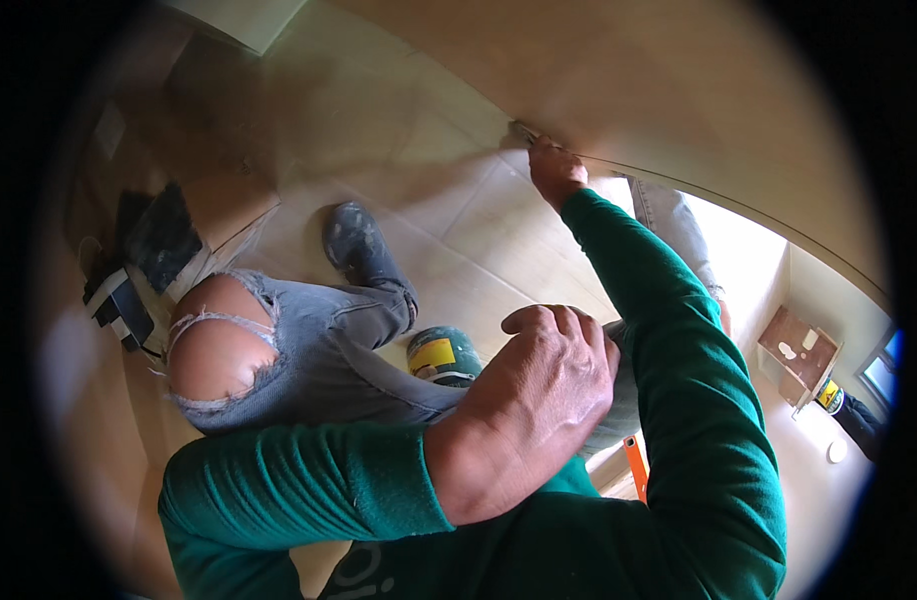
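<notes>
Wall edge, one o'clock: right hand [556, 172] presses a small tool [524, 130] at the panel [679, 90]; no gap.
Centre: left hand [539, 395] over bent knee [214, 350].
Floor [459, 220], eleven o'clock: open past the shoe [354, 238].
Six o'clock: can [442, 355] wedged by leg.

The right arm, in a green sleeve, reaches up and away at full stretch, and the right hand [556, 172] is closed in a pinch at its far end. The left arm bends across the body, its left hand [539, 385] curled in a loose fist, knuckles up.
</notes>
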The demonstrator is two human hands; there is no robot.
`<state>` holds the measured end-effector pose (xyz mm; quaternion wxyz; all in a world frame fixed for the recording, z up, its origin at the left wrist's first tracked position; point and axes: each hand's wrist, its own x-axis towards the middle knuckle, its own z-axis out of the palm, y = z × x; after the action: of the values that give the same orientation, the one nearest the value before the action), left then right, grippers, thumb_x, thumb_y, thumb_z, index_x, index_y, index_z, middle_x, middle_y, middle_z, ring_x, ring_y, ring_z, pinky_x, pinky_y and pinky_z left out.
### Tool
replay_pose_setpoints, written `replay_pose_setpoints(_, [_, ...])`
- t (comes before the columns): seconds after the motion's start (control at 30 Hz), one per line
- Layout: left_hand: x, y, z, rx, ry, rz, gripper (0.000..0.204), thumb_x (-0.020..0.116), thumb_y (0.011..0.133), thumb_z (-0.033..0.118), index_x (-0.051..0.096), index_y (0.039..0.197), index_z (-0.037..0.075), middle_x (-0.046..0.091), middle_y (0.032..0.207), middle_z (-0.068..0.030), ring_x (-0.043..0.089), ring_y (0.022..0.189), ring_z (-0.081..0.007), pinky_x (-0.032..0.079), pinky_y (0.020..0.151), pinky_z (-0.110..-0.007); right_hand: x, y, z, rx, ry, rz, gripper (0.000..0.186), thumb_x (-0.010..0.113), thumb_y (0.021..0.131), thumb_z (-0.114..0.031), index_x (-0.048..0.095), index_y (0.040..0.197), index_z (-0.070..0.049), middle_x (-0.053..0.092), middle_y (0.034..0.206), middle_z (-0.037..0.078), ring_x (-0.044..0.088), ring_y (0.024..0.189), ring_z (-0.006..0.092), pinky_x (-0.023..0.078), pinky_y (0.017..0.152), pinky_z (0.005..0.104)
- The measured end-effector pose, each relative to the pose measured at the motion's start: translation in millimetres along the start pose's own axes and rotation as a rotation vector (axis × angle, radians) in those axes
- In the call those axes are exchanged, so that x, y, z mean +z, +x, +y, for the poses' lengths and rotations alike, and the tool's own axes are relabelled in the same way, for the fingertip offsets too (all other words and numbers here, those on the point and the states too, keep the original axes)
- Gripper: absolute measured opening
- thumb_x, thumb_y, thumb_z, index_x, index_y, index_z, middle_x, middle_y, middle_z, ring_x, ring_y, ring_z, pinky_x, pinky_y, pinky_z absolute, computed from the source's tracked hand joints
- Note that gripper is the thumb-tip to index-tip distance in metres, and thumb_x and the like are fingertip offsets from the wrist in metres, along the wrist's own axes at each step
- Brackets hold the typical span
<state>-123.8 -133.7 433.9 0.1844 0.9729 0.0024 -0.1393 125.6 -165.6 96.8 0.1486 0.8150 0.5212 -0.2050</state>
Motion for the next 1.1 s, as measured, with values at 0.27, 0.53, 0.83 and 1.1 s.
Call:
replay_pose_setpoints(0.27, [5,-2,4,0.011,0.049,0.074,0.025,0.057,0.092,0.019,0.061,0.109,0.001,0.064,0.091,-0.0108,0.064,0.089,-0.0218,0.050,0.075,-0.035,-10,-55,49,0.163,0.055,-0.190,0.033,0.041,0.102,-0.029,0.057,0.109,-0.001,0.069,0.105,0.029,0.069,0.095,0.0463,0.051,0.085,0.0575])
replay_pose_setpoints(0.53, [-1,4,8,0.059,-0.030,0.010,0.027,0.059,0.093,0.019,0.061,0.112,-0.001,0.066,0.095,-0.0145,0.066,0.090,-0.0248,0.051,0.077,-0.036,3,9,-32,0.124,0.081,0.008,0.023,0.041,0.098,-0.015,0.052,0.114,-0.002,0.069,0.106,0.027,0.071,0.095,0.0412,0.058,0.083,0.0498])
replay_pose_setpoints(0.83, [0,3,0,0.020,0.055,0.050,0.026,0.058,0.092,0.018,0.061,0.111,0.001,0.064,0.092,-0.0114,0.063,0.089,-0.0217,0.049,0.076,-0.033,18,-47,39,0.222,0.163,-0.165,0.026,0.036,0.100,-0.017,0.051,0.115,-0.001,0.070,0.100,0.029,0.069,0.098,0.0449,0.053,0.085,0.0541])
replay_pose_setpoints(1.1, [1,2,13,0.082,-0.035,-0.006,0.028,0.059,0.093,0.018,0.061,0.113,-0.001,0.066,0.097,-0.0142,0.065,0.091,-0.0244,0.051,0.078,-0.035,3,-7,-9,0.070,0.211,-0.044,0.028,0.035,0.100,-0.018,0.052,0.112,0.001,0.070,0.102,0.028,0.068,0.095,0.0470,0.054,0.083,0.0541])
